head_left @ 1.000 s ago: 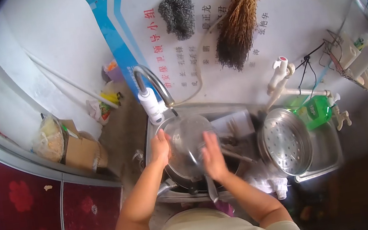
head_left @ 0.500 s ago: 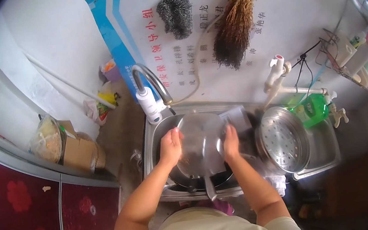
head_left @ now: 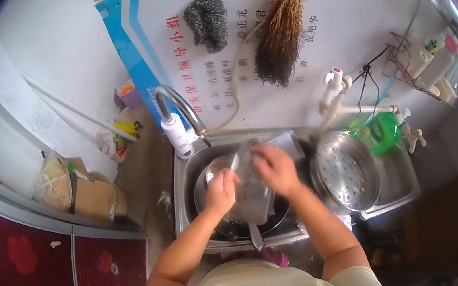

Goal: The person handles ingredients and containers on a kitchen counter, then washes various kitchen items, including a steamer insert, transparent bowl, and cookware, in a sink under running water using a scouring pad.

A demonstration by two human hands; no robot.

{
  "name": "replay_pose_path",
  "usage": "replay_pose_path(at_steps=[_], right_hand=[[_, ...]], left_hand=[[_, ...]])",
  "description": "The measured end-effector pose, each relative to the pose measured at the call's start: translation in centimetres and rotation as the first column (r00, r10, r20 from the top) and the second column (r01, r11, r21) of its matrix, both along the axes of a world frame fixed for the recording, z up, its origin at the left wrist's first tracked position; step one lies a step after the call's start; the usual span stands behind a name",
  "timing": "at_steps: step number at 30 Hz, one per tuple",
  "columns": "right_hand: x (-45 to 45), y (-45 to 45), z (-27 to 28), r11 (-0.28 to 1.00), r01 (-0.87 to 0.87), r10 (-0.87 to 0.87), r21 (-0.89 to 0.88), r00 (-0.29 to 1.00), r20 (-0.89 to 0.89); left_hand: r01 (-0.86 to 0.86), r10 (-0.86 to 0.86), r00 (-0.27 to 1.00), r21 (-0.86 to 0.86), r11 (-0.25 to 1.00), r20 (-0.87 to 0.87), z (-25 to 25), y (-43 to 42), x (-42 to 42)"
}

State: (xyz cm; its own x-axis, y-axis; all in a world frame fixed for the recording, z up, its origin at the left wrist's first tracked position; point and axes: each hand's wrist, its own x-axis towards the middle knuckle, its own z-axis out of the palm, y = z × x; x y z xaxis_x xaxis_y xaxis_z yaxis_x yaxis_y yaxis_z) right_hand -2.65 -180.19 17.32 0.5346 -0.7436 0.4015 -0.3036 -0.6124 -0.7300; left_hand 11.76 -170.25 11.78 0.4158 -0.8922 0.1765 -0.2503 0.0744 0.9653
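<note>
Sink [head_left: 186,192] beneath steeply tilted clear lid [head_left: 256,200]

Single head-worn view, looking forward and steeply down from above wearer's chest, sink [head_left: 182,207] within arm's reach, wall poster [head_left: 171,52] beyond, edges curved.

The transparent item [head_left: 253,200] between the hands is blurred, so its exact form cannot be told, and the fingers of the right hand [head_left: 276,170] are smeared too. It and the forearms hide much of the dark pan [head_left: 201,194] in the sink [head_left: 183,212]. The top edge cuts off the broom [head_left: 281,43], whose bristles cover some poster [head_left: 171,58] lettering; the print on the blue strip is too small to read.
</note>
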Motion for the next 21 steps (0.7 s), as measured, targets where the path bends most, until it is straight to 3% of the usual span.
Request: replay_pose_path(at_steps=[1,2,3,5,8,10,14,18,21], right_hand=[[-0.6,-2.0,-1.1,0.957,-0.010,0.000,0.290,0.999,0.037],[-1.3,-3.7,-2.0,0.832,-0.031,-0.012,0.553,0.997,0.075],[-1.9,-4.9,-2.7,0.771,-0.061,-0.012,0.633,0.994,0.111],[-2.7,-6.2,-3.5,0.620,-0.129,-0.024,0.774,0.983,0.183],[-2.5,-4.8,0.0,0.711,-0.213,0.160,0.670,0.977,0.140],[-1.8,-4.4,1.5,0.814,-0.217,0.255,0.538,0.967,0.005],[-1.0,-6.0,0.4,0.876,-0.235,0.333,0.422,0.927,-0.173],[-0.7,-7.2,-0.9,0.960,-0.226,0.264,0.163,0.926,-0.269],[-0.2,-6.6,-0.6,0.996,-0.087,0.080,-0.006,0.931,-0.355]], left_hand=[[0.046,-0.047,0.998,-0.018,0.999,-0.046,0.0,0.1,-0.2],[0.093,-0.096,0.991,-0.038,0.995,-0.090,0.0,0.0,-0.3],[0.113,-0.115,0.993,-0.187,0.976,-0.003,-0.4,-0.4,-0.5],[0.184,-0.189,0.982,-0.178,0.967,-0.011,0.2,-0.1,-0.3],[0.229,-0.232,0.973,-0.124,0.966,-0.012,1.2,0.7,0.0],[0.241,-0.244,0.970,-0.077,0.967,-0.020,1.6,1.1,-0.1],[0.258,-0.257,0.966,-0.079,0.963,0.022,1.9,1.1,-0.3],[0.218,-0.189,0.971,-0.212,0.953,0.148,2.2,0.5,-0.7],[0.183,-0.162,0.962,-0.081,0.980,0.218,2.3,0.5,0.4]])
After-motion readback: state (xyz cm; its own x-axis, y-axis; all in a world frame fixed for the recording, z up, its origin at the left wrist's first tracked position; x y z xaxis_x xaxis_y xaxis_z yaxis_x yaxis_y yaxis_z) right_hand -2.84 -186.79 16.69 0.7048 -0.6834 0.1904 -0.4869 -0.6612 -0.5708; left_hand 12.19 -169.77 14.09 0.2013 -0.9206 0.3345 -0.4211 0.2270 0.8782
